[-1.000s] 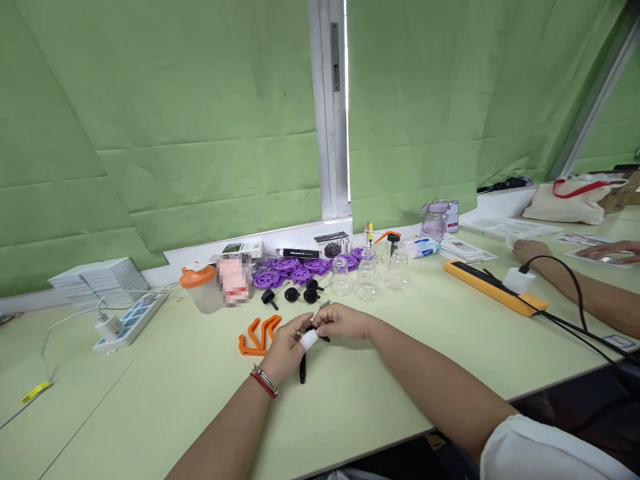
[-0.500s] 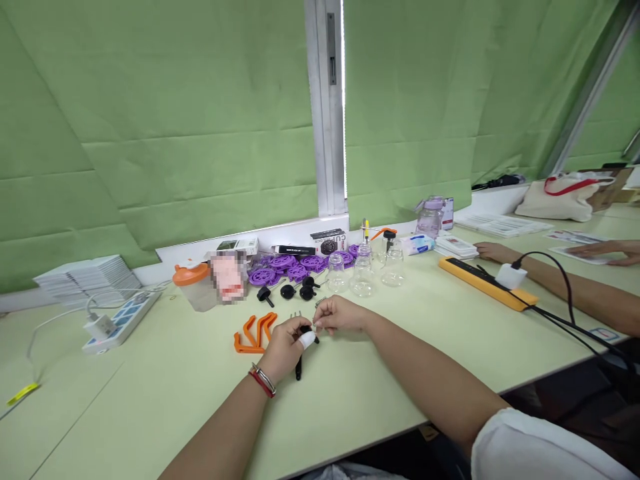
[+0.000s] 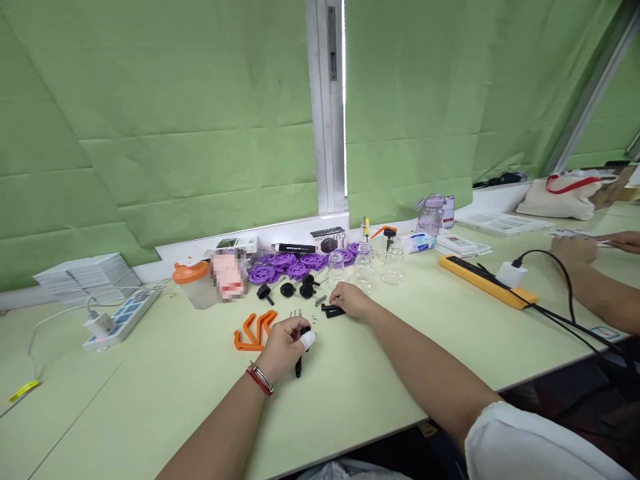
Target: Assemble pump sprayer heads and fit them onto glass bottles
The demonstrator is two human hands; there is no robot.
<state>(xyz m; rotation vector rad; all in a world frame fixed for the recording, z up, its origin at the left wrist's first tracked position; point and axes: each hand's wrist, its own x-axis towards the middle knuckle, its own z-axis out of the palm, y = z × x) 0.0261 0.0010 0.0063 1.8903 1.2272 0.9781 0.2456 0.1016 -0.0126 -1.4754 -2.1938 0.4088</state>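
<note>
My left hand (image 3: 284,343), with a white wrap on the thumb, is closed on a small black part (image 3: 305,331), mostly hidden by the fingers. A slim black piece (image 3: 299,367) shows just below that hand; whether it joins the held part I cannot tell. Farther right, my right hand (image 3: 353,300) has its bent fingers on short black rods (image 3: 332,311) lying on the table. Small springs (image 3: 321,301) lie left of those fingers, and tiny metal pieces (image 3: 314,319) are between the hands. Orange handles (image 3: 255,331) rest left of my left hand.
Black knobs (image 3: 287,290), purple wheel-shaped parts (image 3: 263,274) and clear jars (image 3: 363,273) stand behind my hands. An orange-lidded cup (image 3: 195,285) is at left. A yellow power strip (image 3: 487,282) with cables lies at right, near another person's arm (image 3: 590,280).
My right hand has left the part in my left hand and moved right to the black rods. My left hand stays nearly in place. The other person's near hand has moved right.
</note>
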